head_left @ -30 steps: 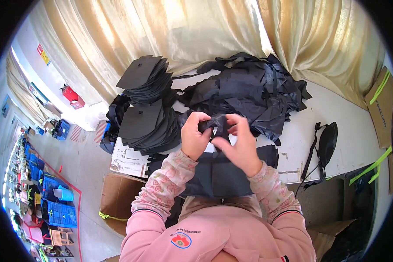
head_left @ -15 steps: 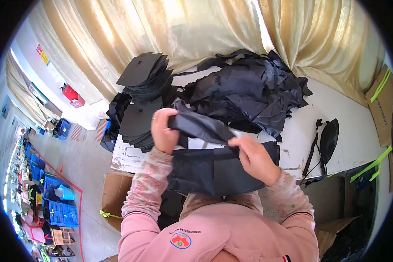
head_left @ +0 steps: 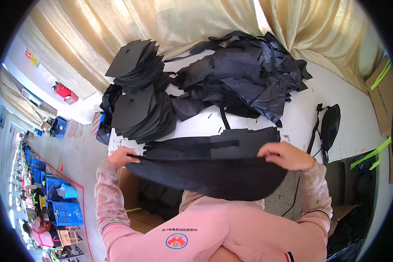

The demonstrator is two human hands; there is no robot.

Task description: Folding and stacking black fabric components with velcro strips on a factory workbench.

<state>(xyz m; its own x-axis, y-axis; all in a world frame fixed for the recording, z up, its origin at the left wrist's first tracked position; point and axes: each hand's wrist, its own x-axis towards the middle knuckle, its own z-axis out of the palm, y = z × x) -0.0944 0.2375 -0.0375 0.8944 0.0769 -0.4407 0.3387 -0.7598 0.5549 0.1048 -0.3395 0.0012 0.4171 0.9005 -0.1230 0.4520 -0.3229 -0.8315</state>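
you wear a pink top (head_left: 205, 227) with dark-and-white trim (head_left: 316, 212) on its sleeve ends. its front bears a blue-ringed oval badge (head_left: 177, 241) with a red motif, beside a line of dark lettering (head_left: 180, 229). pale oversleeves (head_left: 109, 187) carry pink flowers; your trousers (head_left: 189, 198) are beige.

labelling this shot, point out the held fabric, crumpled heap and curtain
Held fabric (head_left: 212, 178), head view, middle of its hanging panel
Crumpled heap (head_left: 242, 81), head view, its middle
Curtain (head_left: 229, 19), head view, folds behind the heap

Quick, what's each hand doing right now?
Left hand: closed, holding one end of the black cloth.
Right hand: closed, gripping its other end.
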